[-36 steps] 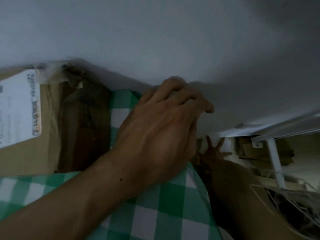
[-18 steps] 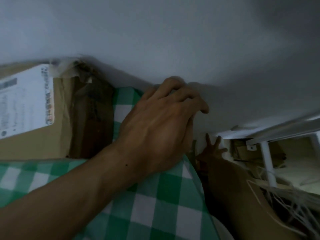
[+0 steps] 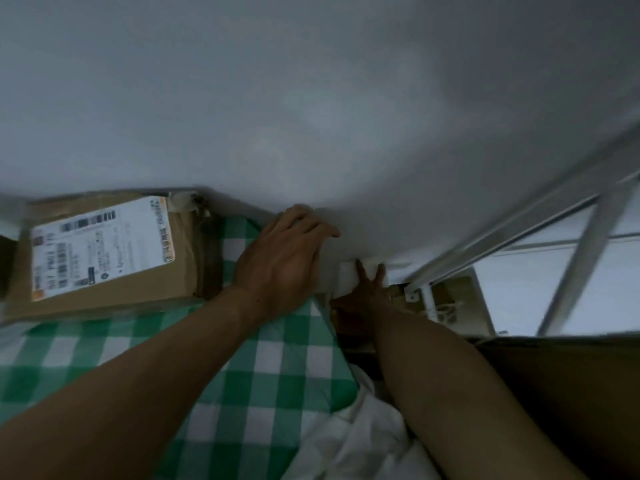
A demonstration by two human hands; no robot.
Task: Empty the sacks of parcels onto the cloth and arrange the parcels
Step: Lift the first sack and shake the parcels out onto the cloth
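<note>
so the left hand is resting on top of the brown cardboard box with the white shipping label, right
Not quite. The head view shows the left hand on the far corner of the green-and-white checked cloth, to the right of the brown cardboard box with the white shipping label, not on top of it.

wall (image 3: 311, 98): plain grey-white | white metal frame (image 3: 502, 231): right | light: dim

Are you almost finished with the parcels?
Not yet. One brown box already sits on the checked cloth. The left hand is at the cloth's far corner, and the right hand touches a white object beside it. How many parcels remain isn't visible.
</note>
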